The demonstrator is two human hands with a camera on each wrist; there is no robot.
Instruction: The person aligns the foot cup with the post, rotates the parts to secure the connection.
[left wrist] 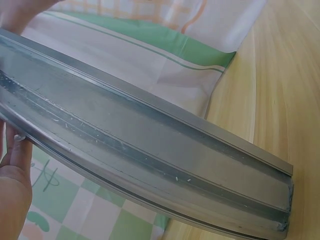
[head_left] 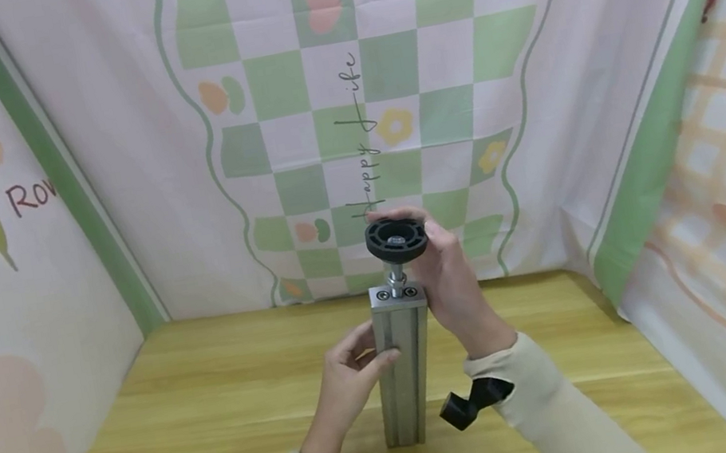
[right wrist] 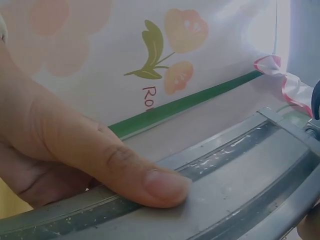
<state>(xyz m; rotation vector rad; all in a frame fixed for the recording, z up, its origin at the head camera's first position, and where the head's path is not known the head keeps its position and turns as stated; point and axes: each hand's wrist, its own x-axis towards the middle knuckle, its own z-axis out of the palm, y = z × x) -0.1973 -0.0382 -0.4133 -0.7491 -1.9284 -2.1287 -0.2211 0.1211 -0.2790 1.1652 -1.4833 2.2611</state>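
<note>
Black foot (head_left: 399, 254) found at 10 o'clock from the right hand (head_left: 450, 276), the nearer of the two hands.
As seen from the head view, the metal profile (head_left: 401, 382) was upright over the tabletop (head_left: 221, 413), its long axis running almost 12 to 6 o'clock; contact at its lower end could not be confirmed. The foot sat at the 12 o'clock end, carried on a threaded stud (head_left: 395, 276) in line with that axis. The right hand grasped the foot by its rim, thumb at the 3 o'clock edge and fingers behind. The left hand (head_left: 345, 371) gripped the profile below the end face, thumb across the near side; the profile lay at 3 o'clock from it, the foot near 1 o'clock.
</note>
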